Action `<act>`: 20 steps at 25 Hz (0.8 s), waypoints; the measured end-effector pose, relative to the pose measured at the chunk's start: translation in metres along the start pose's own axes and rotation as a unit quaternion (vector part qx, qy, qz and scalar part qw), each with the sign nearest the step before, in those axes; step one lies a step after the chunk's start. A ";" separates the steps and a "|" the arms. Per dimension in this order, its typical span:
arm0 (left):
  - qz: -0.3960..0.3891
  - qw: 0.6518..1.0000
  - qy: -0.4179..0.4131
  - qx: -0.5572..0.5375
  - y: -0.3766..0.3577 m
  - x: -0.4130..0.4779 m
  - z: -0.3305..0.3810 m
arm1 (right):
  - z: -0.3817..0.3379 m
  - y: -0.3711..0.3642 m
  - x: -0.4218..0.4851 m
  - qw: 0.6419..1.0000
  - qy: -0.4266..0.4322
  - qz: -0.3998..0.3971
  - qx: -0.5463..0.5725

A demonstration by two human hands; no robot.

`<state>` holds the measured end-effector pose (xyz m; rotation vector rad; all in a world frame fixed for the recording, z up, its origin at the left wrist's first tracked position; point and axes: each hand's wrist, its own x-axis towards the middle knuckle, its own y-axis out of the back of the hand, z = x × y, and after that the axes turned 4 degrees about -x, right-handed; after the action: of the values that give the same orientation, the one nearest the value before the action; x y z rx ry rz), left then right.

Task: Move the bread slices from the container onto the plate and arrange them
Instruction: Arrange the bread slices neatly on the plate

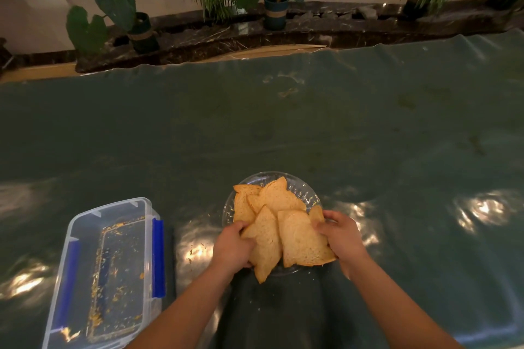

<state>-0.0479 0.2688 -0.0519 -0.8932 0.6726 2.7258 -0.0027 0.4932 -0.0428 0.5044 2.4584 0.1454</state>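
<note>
Several tan bread slices (276,198) lie overlapping on a clear glass plate (304,188) near the table's front edge. My left hand (231,246) grips the near-left slice (266,246), which hangs over the plate's rim. My right hand (341,236) holds the near-right slice (300,241) by its right edge. The clear plastic container (85,235) with blue clips stands to the left and holds only crumbs.
A shiny green cloth (312,122) covers the table. Beyond its far edge runs a dark marble ledge (312,28) with several potted plants (276,10).
</note>
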 end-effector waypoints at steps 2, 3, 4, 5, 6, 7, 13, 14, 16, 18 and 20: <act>-0.010 0.999 -0.006 0.041 0.002 0.001 0.001 | 0.007 0.003 0.006 0.984 0.034 0.024 -0.176; -0.014 0.998 -0.013 0.060 0.003 0.002 0.001 | 0.008 0.003 0.006 0.969 0.056 0.033 -0.240; -0.015 0.997 -0.021 0.077 0.003 0.004 0.001 | 0.009 0.003 0.005 0.962 0.071 0.039 -0.259; -0.015 0.995 -0.029 0.090 0.003 0.004 0.002 | 0.009 0.004 0.004 0.966 0.081 0.037 -0.242; -0.017 0.994 -0.035 0.098 0.003 0.005 0.003 | 0.009 0.004 0.003 0.976 0.092 0.030 -0.197; -0.020 0.994 -0.039 0.101 0.003 0.007 0.003 | 0.009 0.004 0.002 0.982 0.108 0.014 -0.157; -0.011 0.984 -0.101 0.148 0.009 0.013 0.002 | 0.001 0.007 0.008 0.970 0.178 -0.061 -0.154; 0.005 0.973 -0.122 0.195 0.009 0.013 0.002 | 0.000 0.005 0.010 0.958 0.179 -0.057 -0.218; 0.053 0.947 -0.159 0.272 0.008 0.007 0.002 | 0.001 0.002 0.015 0.908 0.186 -0.028 -0.375; 0.101 0.939 -0.168 0.283 0.009 0.001 0.002 | 0.000 0.000 0.019 0.862 0.194 0.023 -0.468; 0.142 0.942 -0.166 0.256 0.011 0.000 0.004 | -0.002 0.000 0.027 0.850 0.209 0.080 -0.477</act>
<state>-0.0536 0.2609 -0.0448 -0.2208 1.4276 2.6158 -0.0238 0.5032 -0.0558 0.2237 2.3324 1.5905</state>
